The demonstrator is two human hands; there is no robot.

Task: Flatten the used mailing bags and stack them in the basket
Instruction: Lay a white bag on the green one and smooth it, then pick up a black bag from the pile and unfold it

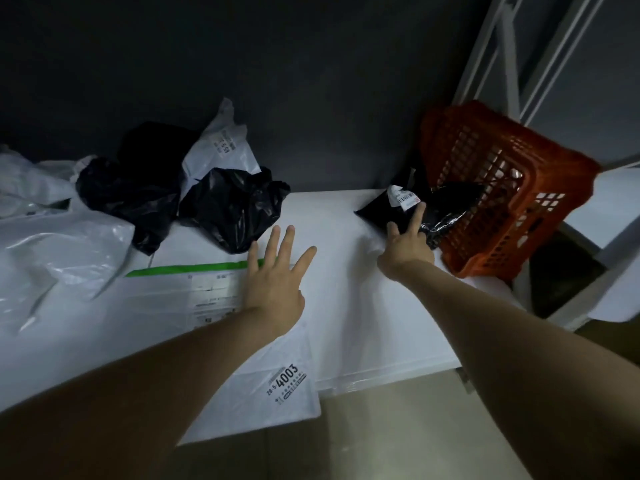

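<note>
An orange lattice basket (pixel 540 188) stands tilted at the table's right end. A black mailing bag (pixel 384 207) with a white barcode label lies half over the basket's near rim. My right hand (pixel 407 245) has straight fingers touching that black bag. My left hand (pixel 277 275) lies flat, fingers spread, on a white mailing bag (pixel 166 296) with a green strip, which is spread out on the table. Another white bag (pixel 277 386) printed 4003 hangs over the front edge under my left forearm.
Crumpled black bags (pixel 232 209) and white bags (pixel 52 244) are piled at the back left of the white table (pixel 363 323). A dark wall rises behind. A white metal frame (pixel 502 64) stands at the right, behind the basket.
</note>
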